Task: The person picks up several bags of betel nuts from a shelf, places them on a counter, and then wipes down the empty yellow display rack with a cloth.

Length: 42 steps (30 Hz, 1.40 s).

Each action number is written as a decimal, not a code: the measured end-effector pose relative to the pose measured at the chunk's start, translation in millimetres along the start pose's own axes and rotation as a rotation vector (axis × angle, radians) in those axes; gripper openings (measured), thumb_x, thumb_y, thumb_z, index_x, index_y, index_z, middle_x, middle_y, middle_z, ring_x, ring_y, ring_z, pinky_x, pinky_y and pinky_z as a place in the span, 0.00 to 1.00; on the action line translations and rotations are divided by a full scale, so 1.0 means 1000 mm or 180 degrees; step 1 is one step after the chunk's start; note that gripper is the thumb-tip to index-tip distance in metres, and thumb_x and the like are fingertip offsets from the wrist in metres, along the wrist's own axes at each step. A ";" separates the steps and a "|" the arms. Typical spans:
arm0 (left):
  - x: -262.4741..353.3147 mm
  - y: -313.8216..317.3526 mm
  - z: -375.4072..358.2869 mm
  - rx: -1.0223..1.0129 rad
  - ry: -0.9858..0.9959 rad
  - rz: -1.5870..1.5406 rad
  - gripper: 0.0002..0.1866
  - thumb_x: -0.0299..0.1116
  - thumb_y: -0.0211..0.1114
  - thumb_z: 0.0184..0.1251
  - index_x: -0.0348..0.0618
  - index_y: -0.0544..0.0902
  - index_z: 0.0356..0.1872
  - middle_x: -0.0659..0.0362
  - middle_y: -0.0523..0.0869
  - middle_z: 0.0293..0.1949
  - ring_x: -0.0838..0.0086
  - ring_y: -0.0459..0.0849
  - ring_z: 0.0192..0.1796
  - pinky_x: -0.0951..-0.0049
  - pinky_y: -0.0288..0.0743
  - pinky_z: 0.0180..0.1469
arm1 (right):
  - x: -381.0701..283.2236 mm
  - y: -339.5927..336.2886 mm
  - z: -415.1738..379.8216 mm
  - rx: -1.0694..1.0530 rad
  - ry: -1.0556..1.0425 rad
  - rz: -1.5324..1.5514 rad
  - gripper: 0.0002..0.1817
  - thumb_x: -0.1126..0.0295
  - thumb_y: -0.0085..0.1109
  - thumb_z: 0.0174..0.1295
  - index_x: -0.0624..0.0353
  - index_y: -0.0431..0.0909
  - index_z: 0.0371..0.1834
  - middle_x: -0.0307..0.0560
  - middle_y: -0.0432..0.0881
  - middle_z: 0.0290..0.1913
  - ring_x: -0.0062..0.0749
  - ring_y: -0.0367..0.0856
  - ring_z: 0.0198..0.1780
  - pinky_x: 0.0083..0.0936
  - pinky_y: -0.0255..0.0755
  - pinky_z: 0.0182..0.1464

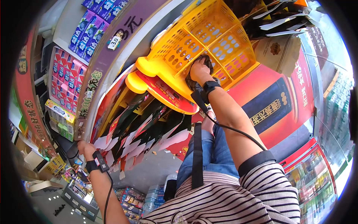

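My right hand [200, 71] is closed on a dark, crumpled cloth [194, 83], pressed inside a yellow plastic basket [175, 44] with a perforated wall and dividers. Part of the cloth bulges out above my fingers and part hangs below them. My left hand [87, 150] is at the lower end of a counter edge [88, 100] with price labels, its fingers curled against the corner and partly hidden. Each wrist wears a black strap with a cable.
Stacked blue drink packs [87, 35] and pink drink packs [66, 76] stand on the left counter. Hanging packets [138, 134] with white tags are below the basket. A large red box [294, 93] lies to the right. A glass-fronted case [313, 175] is at the lower right.
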<state>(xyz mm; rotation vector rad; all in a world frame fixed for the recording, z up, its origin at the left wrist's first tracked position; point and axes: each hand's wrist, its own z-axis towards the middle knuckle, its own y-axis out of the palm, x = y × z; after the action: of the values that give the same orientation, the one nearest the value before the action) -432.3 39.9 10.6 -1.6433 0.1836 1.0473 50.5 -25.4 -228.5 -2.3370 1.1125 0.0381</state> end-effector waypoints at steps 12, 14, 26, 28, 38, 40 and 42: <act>-0.007 0.024 0.021 0.0087 -0.0402 -0.0246 0.12 0.29 0.65 0.40 0.40 0.78 0.30 0.52 0.80 0.38 0.61 0.80 0.40 0.66 0.74 0.39 | -0.005 0.010 -0.018 0.0187 -0.0527 -0.0589 0.23 0.66 0.53 0.49 0.68 0.69 0.49 0.65 0.64 0.55 0.48 0.72 0.50 0.29 0.68 0.48; 0.001 0.029 0.042 -0.0527 -0.2208 -0.0932 0.12 0.29 0.65 0.40 0.39 0.78 0.31 0.51 0.79 0.40 0.60 0.79 0.43 0.66 0.74 0.42 | -0.003 -0.015 -0.035 0.0351 -0.0145 -0.0408 0.30 0.64 0.51 0.51 0.68 0.60 0.56 0.64 0.52 0.62 0.48 0.67 0.55 0.33 0.66 0.50; -0.003 0.001 0.006 -0.0109 0.0106 -0.0139 0.14 0.28 0.66 0.39 0.37 0.78 0.32 0.52 0.81 0.36 0.59 0.80 0.40 0.69 0.73 0.41 | -0.005 -0.025 -0.007 -0.0097 -0.0162 -0.1175 0.31 0.63 0.54 0.51 0.66 0.60 0.57 0.61 0.56 0.61 0.46 0.64 0.57 0.41 0.69 0.45; 0.002 -0.004 0.010 -0.0336 -0.0395 -0.0308 0.14 0.28 0.66 0.40 0.37 0.78 0.32 0.52 0.81 0.37 0.59 0.80 0.41 0.68 0.74 0.42 | -0.001 -0.009 0.016 -0.0010 -0.0124 -0.1148 0.30 0.60 0.54 0.51 0.63 0.62 0.57 0.59 0.58 0.60 0.46 0.65 0.57 0.42 0.66 0.49; 0.014 -0.020 -0.007 -0.0516 -0.0539 -0.0466 0.15 0.26 0.63 0.44 0.32 0.75 0.36 0.48 0.79 0.40 0.56 0.79 0.42 0.64 0.73 0.43 | -0.003 0.013 0.005 0.0437 0.0043 -0.0240 0.24 0.58 0.56 0.47 0.61 0.73 0.46 0.57 0.72 0.50 0.48 0.69 0.53 0.37 0.66 0.50; 0.017 -0.033 -0.022 -0.0499 -0.0330 -0.0504 0.15 0.26 0.63 0.44 0.31 0.74 0.36 0.47 0.79 0.40 0.55 0.79 0.42 0.64 0.73 0.44 | 0.001 0.014 -0.001 0.0257 -0.0181 0.0235 0.23 0.60 0.56 0.47 0.62 0.74 0.44 0.57 0.73 0.49 0.49 0.69 0.52 0.35 0.66 0.50; 0.019 -0.047 -0.031 -0.0507 -0.0136 -0.0537 0.16 0.25 0.62 0.45 0.30 0.74 0.37 0.47 0.78 0.40 0.54 0.78 0.42 0.63 0.73 0.44 | 0.000 0.015 -0.002 0.0130 -0.0175 0.0248 0.25 0.63 0.54 0.48 0.65 0.69 0.49 0.60 0.68 0.53 0.52 0.70 0.50 0.33 0.67 0.49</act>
<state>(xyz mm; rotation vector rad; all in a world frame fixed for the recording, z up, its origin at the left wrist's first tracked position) -376.4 38.3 29.6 -1.7446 -0.0678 0.9873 38.7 -33.9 -233.6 -2.2426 1.1660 0.1066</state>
